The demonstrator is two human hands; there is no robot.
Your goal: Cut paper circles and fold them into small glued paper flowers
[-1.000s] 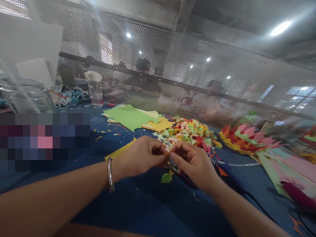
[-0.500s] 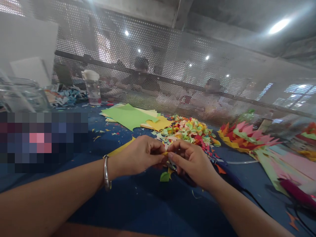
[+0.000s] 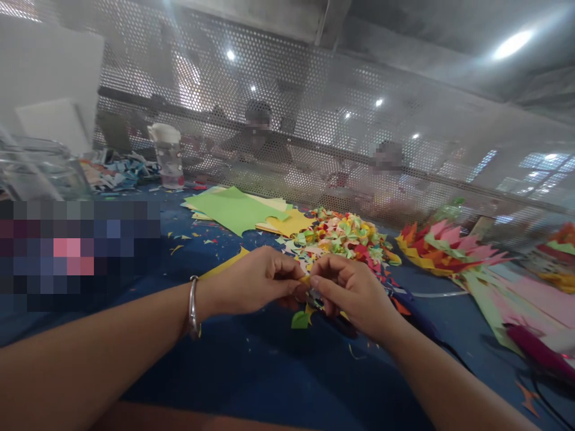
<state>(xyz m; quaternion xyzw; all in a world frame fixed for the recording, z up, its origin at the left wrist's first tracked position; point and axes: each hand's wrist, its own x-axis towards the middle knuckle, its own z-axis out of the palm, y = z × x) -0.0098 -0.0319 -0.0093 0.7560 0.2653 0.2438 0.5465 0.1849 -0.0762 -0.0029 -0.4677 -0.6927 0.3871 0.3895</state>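
Note:
My left hand [image 3: 254, 280] and my right hand [image 3: 354, 293] meet over the blue table [image 3: 251, 371]. Both pinch a small yellow paper piece [image 3: 305, 279] between their fingertips. The left wrist wears a silver bangle [image 3: 193, 305]. Just below the hands lies a green paper scrap [image 3: 299, 321]. Right behind them sits a heap of small coloured paper pieces [image 3: 345, 236]. A yellow sheet [image 3: 222, 268] pokes out from under my left hand.
Green and yellow paper sheets [image 3: 238, 209] lie at the back left, near a clear bottle [image 3: 168, 157] and glass jar [image 3: 40, 173]. Spiky coloured paper shapes [image 3: 444, 248] and pink sheets [image 3: 530, 302] lie right. A black cable [image 3: 462, 362] runs beside my right arm. People sit behind a perforated screen [image 3: 314, 120].
Both hands stay pinched together on the small paper piece, with only slight finger shifts. The view has drifted a little.

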